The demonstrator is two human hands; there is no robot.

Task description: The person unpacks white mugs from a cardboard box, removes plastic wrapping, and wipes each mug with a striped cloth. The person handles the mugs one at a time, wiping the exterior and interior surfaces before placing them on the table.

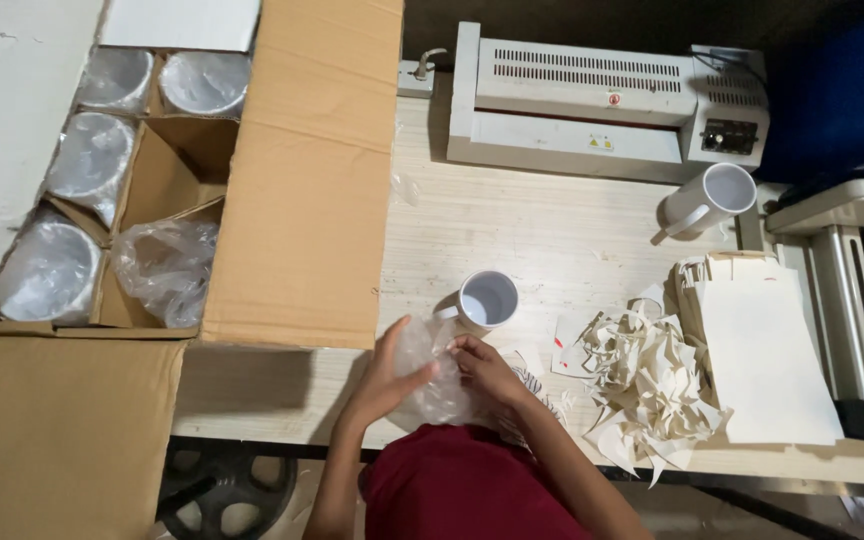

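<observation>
Clear plastic wrap sits bunched at the wooden table's near edge, pinched between the left hand and right hand, with a bare white mug upright just beyond the fingertips.

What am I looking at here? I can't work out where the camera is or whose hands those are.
The camera sits on a person's head and looks down at their own two bare hands. The left hand and right hand both hold a clear plastic bag over a pale wooden table. Just beyond stands a white mug; a second mug sits near a white laminating machine. On the left, an open cardboard box holds plastic-wrapped mugs. On the right lie paper scraps.
</observation>
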